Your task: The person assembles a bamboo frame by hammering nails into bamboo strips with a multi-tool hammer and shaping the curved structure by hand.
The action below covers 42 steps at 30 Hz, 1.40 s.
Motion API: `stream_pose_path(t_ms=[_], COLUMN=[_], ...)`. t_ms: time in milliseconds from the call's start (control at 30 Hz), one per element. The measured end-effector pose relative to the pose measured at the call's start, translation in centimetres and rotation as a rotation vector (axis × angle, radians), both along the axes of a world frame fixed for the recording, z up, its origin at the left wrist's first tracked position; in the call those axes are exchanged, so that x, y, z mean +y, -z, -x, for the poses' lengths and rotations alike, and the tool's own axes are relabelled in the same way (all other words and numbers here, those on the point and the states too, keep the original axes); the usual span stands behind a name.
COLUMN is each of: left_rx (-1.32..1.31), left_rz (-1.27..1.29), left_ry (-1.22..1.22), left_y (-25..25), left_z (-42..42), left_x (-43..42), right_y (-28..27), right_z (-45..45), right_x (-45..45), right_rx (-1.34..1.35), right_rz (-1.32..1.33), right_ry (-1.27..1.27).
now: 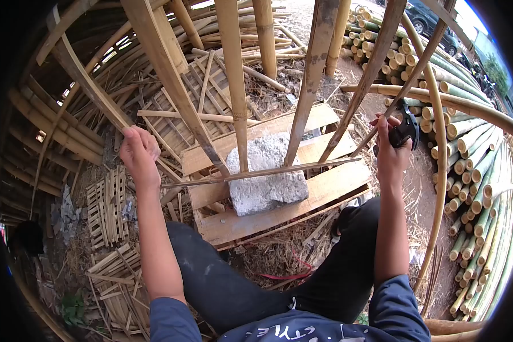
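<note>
A rack of upright bamboo slats (232, 85) stands in front of me, their lower ends along a thin bamboo cross strip (262, 172). My left hand (138, 153) is closed at the lower end of the leftmost slat (91, 77), thumb against it. My right hand (393, 149) is wrapped round a black hand tool (406, 132) with a curved head; its exact kind is partly hidden by the fingers. Those fingers are also close to a slat on the right; whether they touch it, I cannot tell. Behind and below the strip sits a rough grey concrete block (268, 191).
The block rests on a low platform of wooden boards (233, 225) between my knees. Stacked bamboo poles (467, 148) fill the right side, with a curved bamboo pole (439, 171) before them. Slatted bamboo pieces (105, 205) and offcuts litter the ground at left.
</note>
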<state>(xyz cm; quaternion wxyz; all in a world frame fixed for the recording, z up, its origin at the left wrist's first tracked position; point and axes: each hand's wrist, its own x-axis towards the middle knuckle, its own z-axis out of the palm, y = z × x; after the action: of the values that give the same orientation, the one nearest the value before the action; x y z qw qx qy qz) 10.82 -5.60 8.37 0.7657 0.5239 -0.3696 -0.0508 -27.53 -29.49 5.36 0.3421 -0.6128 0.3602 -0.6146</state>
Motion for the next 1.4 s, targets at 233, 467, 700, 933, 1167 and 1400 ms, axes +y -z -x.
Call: stream_pose_path(t_ms=[233, 467, 700, 933, 1167, 1400], left_rx=[-0.014, -0.005, -0.003, -0.015, -0.021, -0.021], left_rz=[0.009, 0.025, -0.011, -0.009, 0.012, 0.008], left_ry=[-0.003, 0.018, -0.001, 0.003, 0.011, 0.009], left_y=[0.05, 0.07, -0.12, -0.14, -0.21, -0.17], left_z=[-0.03, -0.13, 0.17, 0.3, 0.32, 0.19], left_x=[0.32, 0.41, 0.41, 0.48, 0.54, 0.58], right_y=[-0.41, -0.33, -0.19, -0.25, -0.36, -0.64], right_z=[-0.83, -1.03, -0.76, -0.63, -0.63, -0.59], right_x=[0.01, 0.02, 0.01, 0.13, 0.3, 0.46], right_rx=[-0.02, -0.063, -0.078, -0.057, -0.064, -0.065], right_rz=[-0.015, -0.049, -0.053, -0.068, -0.076, -0.043], right_ry=[-0.004, 0.008, -0.026, -0.005, -0.019, -0.044])
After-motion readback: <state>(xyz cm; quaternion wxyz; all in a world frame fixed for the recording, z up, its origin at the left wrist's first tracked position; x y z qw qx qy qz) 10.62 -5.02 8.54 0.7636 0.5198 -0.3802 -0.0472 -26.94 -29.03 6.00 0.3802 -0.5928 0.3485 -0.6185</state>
